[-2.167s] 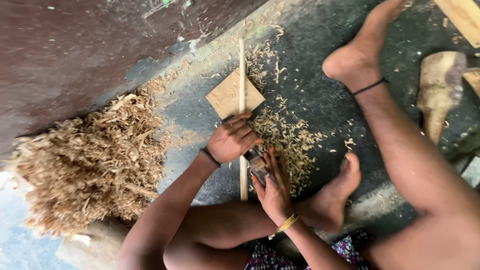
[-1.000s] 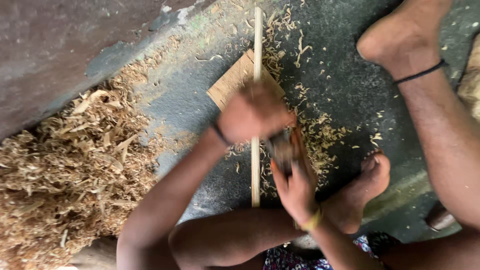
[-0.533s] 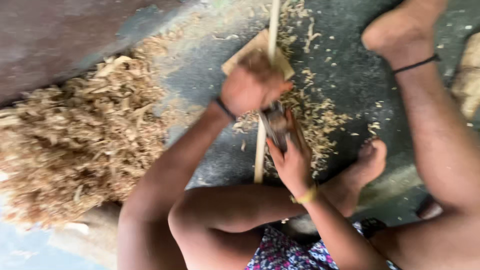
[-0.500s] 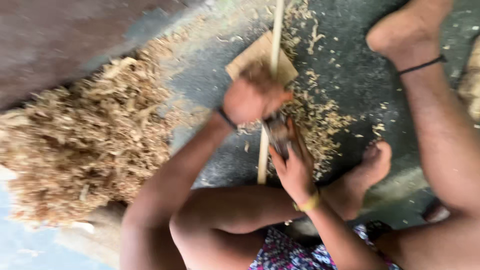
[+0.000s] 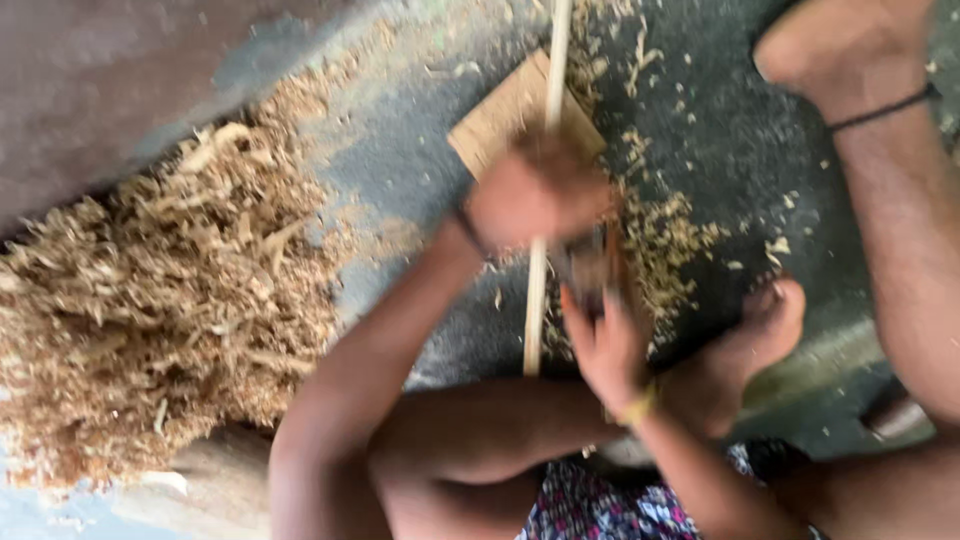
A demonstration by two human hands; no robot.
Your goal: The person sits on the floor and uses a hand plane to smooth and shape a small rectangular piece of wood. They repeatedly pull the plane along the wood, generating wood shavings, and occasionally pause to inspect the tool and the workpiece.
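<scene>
While shavings (image 5: 150, 320) pile nearby, both hands press a wooden strip (image 5: 545, 170).

One long thin pale wooden stick (image 5: 537, 290). One flat square tan wooden block (image 5: 500, 120) beneath it. One small dark hand tool (image 5: 590, 262), blurred. Two hands: left (image 5: 535, 195), right (image 5: 605, 345). Two bare feet (image 5: 760, 330) (image 5: 840, 45). One big heap of pale wood shavings (image 5: 140, 320), plus scattered loose curls (image 5: 665, 235) beyond counting.

One head camera looks steeply down, close, at the floor (image 5: 720, 150).
</scene>
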